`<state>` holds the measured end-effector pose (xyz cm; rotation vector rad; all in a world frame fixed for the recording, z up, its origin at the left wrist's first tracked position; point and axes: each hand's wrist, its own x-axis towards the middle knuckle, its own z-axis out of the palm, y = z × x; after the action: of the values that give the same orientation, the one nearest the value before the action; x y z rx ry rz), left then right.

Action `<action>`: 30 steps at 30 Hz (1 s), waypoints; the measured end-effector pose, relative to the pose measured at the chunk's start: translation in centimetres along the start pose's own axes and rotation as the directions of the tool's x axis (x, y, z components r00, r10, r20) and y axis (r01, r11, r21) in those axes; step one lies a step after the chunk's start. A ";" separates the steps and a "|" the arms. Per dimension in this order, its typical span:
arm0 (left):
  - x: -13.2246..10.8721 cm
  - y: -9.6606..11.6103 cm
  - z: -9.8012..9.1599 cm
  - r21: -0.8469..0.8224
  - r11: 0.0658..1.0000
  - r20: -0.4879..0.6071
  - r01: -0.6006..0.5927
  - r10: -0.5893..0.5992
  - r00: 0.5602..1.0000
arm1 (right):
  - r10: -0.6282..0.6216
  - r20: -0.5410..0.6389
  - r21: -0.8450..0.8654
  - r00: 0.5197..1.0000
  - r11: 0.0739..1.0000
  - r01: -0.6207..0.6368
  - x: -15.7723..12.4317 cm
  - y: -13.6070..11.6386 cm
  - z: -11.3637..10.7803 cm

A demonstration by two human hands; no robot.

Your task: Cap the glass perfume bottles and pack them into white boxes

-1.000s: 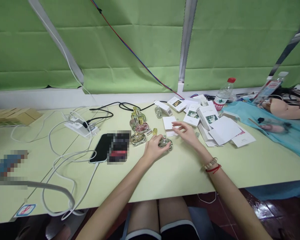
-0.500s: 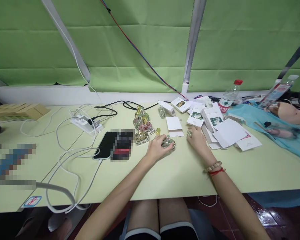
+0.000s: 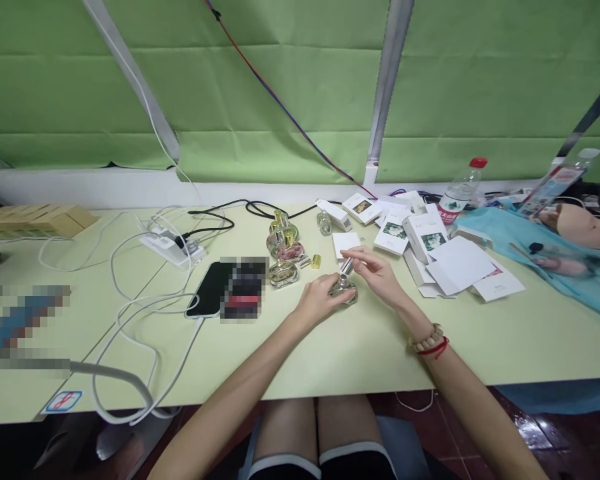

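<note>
The left hand (image 3: pixel 316 301) is curled closed around a small glass bottle (image 3: pixel 349 287) on the worktop (image 3: pixel 330 360), with the thumb across its near side. The bottle is just in front of the person, its neck (image 3: pixel 343 279) facing upward. The right hand (image 3: pixel 377 275) has its fingers pinched together on a shiny silver piece (image 3: pixel 348 265), which leans at a slant right above that neck; whether the two touch is too small to tell.

For work this fine, the left hand does best to press the bottle lightly down on the worktop, so that it neither tips nor turns, with the fingers low and clear of the neck. The slant of the silver piece looks like the point to watch: handled upright and centred on the neck, it should meet less resistance than at an angle. A fingertip grip with modest force suits it, since smooth metal and glass probably slip easily.

Elbow room matters too. A gold cap (image 3: pixel 316 261) and a bottle with a yellowish tint (image 3: pixel 283 274) are near the left hand, and a white card (image 3: pixel 345 240) lies just beyond the right fingers, so small, level movements seem wisest.
</note>
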<state>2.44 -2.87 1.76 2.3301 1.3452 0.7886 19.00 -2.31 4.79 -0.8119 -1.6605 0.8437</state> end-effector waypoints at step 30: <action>0.6 -3.6 -5.6 -0.207 0.951 -0.841 0.231 -0.293 0.454 | 0.144 0.081 -0.432 0.986 0.897 -0.095 -0.8 4.6 0.4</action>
<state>-3.20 -0.55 4.44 1.5378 1.9288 2.0239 19.21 -0.66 0.41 -1.1974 -1.9453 0.6198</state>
